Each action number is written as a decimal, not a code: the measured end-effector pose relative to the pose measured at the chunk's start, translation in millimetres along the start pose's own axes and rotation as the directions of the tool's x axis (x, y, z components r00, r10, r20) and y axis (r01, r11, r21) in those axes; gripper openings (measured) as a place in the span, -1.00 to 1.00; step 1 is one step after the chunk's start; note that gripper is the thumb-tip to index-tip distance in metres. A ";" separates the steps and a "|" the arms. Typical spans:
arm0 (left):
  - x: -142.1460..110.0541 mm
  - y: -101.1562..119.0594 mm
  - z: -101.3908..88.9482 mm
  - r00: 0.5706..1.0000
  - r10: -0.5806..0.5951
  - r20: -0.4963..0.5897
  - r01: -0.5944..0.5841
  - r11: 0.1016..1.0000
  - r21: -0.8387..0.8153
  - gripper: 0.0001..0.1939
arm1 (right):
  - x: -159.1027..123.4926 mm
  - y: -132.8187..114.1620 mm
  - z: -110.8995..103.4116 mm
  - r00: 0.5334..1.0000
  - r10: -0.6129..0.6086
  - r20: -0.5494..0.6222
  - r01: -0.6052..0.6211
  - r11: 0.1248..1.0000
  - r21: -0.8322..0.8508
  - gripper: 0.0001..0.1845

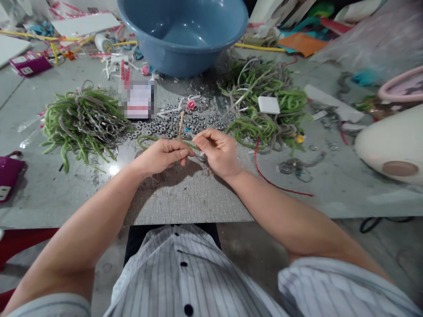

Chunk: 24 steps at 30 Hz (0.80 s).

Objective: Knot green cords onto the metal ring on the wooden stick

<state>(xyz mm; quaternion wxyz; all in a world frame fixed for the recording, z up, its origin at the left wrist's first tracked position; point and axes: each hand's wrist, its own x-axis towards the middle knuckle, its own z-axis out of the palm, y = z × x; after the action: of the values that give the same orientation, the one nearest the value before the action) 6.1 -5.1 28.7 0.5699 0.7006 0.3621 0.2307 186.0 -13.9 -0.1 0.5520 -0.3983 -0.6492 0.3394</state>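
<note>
Where a green cord (189, 144) stretches left to right above the table (185, 198), the left hand (167, 154) and right hand (218, 152) pinch it, fingers closed. Beside the left hand, a wooden stick (181, 125) points far. Metal rings (170, 127) lie beyond, between a cord bundle (82, 119) and a cord heap (284, 90).

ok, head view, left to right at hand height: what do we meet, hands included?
Purple object → left cord bundle → left hand → right hand → right cord pile → white rounded object.
</note>
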 end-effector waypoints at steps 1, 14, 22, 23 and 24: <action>-0.4 0.2 -0.1 0.999 -0.022 0.029 0.022 1.000 -0.022 -0.75 | -0.1 -0.4 0.2 1.000 0.001 0.006 -0.002 1.000 0.009 -0.60; 0.8 -3.7 8.6 0.991 -0.031 0.129 0.088 0.883 -0.462 -0.73 | 1.5 -0.7 3.4 0.986 0.163 0.016 -0.161 0.950 0.267 -0.59; 0.9 -3.2 7.6 0.999 0.041 -0.024 -0.046 0.758 -0.650 -0.79 | 4.7 0.9 -0.4 0.960 0.280 -0.015 -0.239 0.844 0.481 -0.61; 0.7 -3.7 7.4 0.998 0.050 -0.037 -0.062 0.753 -0.655 -0.80 | 5.0 1.5 -1.3 0.959 0.284 -0.008 -0.246 0.843 0.478 -0.61; 0.5 -4.4 7.3 0.997 0.054 -0.046 -0.071 0.751 -0.657 -0.82 | 5.3 2.4 -1.9 0.958 0.288 0.002 -0.254 0.844 0.473 -0.62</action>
<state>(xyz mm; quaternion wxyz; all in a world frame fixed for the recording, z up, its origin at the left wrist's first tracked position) 10.7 -8.9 22.7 0.7674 0.4643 0.2412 0.3707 187.8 -8.1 0.5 0.6004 -0.3523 -0.4656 0.5466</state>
